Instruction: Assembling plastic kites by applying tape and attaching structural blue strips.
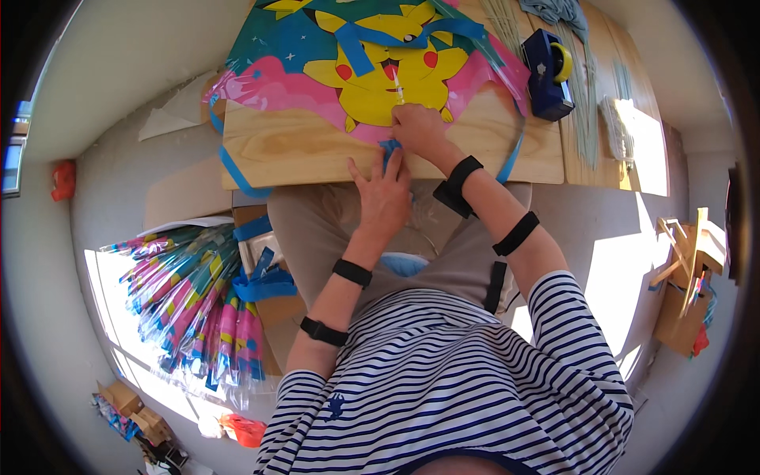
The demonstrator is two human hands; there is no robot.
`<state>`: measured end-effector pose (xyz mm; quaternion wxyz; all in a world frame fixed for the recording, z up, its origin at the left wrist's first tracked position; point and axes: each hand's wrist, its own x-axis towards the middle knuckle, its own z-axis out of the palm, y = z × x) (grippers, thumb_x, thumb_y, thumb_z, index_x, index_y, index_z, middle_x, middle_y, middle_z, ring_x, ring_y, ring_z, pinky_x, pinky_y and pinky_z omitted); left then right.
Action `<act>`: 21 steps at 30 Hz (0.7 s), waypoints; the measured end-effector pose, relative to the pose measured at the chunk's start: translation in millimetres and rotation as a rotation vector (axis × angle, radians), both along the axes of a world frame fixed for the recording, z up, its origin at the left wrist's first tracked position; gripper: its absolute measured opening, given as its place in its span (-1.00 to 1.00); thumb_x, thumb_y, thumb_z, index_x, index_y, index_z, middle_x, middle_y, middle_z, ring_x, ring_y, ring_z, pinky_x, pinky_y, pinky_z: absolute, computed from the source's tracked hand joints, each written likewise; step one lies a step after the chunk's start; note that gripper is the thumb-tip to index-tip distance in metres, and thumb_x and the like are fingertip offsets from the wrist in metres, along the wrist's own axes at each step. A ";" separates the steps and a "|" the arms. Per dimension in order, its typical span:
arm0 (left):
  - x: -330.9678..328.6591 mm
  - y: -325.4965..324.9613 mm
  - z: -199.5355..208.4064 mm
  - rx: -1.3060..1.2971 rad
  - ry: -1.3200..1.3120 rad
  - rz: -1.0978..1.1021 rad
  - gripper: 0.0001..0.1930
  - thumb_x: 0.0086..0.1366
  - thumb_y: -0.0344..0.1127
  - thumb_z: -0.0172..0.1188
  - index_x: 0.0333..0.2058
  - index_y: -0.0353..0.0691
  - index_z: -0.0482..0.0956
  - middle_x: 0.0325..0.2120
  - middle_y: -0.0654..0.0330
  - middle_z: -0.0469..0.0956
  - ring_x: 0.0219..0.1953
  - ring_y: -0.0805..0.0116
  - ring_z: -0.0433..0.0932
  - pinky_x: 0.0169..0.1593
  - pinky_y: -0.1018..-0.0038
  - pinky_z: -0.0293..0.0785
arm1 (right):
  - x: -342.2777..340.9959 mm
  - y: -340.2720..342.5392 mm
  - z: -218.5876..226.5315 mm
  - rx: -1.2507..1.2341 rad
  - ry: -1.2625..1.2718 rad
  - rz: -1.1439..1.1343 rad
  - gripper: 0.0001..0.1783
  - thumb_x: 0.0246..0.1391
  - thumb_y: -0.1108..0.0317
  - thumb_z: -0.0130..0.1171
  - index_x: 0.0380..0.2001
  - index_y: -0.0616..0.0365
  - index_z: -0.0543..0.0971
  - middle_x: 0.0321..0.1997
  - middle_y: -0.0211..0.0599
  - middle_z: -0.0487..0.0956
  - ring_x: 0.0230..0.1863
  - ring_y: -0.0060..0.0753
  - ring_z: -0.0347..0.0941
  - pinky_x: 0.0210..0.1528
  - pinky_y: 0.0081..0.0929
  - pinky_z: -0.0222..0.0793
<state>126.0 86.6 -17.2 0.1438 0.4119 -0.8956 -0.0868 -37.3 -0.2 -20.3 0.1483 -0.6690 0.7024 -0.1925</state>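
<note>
A kite-like printed sheet [285, 91] in teal and pink, with a yellow cartoon figure, lies on the wooden table [301, 154]. Over its lower middle, my right hand [423, 131] is closed around a slim whitish stick [399, 93] that sticks up past the fist. Just below, at the near part of the table, my left hand [384, 198] has its fingers spread, one fingertip on a small blue strip [389, 146]. Whether that strip joins the sheet is hidden by the hands. A blue ribbon [360, 47] crosses the figure's head.
A dark blue tape dispenser [546, 75] with yellow tape stands right of the sheet, beside thin pale rods [586, 95]. Blue ribbon [233, 168] hangs over the left table edge. Many rolled, plastic-wrapped sheets [198, 293] lie lower left, near a cardboard box [281, 310].
</note>
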 end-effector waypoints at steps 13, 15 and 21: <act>17.0 -17.3 14.6 0.080 0.066 0.022 -0.39 0.08 -0.18 0.35 0.14 -0.12 0.45 0.19 0.17 0.37 0.30 0.07 0.27 0.30 -0.43 -0.20 | -33.0 74.1 -7.5 -0.320 0.181 -0.022 -0.47 -0.05 0.25 0.32 0.04 0.13 0.51 0.14 -0.10 0.44 0.21 0.01 0.30 0.24 -0.02 0.19; 20.2 -33.4 12.8 0.033 0.093 0.111 -0.39 0.13 -0.13 0.32 0.16 -0.14 0.44 0.22 0.13 0.36 0.31 0.04 0.25 0.32 -0.39 -0.19 | -27.0 77.1 -10.1 -0.318 0.176 -0.043 -0.42 -0.05 0.23 0.33 0.07 0.17 0.49 0.17 -0.06 0.42 0.22 0.04 0.29 0.26 0.00 0.18; 19.3 -107.4 -2.3 0.071 -0.032 0.327 -0.35 0.23 0.03 0.23 0.22 -0.18 0.39 0.36 0.10 0.20 0.41 0.08 0.13 0.32 -0.39 -0.21 | -5.9 78.0 -12.9 -0.291 0.193 -0.114 -0.35 -0.07 0.19 0.35 0.09 0.27 0.46 0.22 0.02 0.38 0.27 0.08 0.25 0.28 0.07 0.15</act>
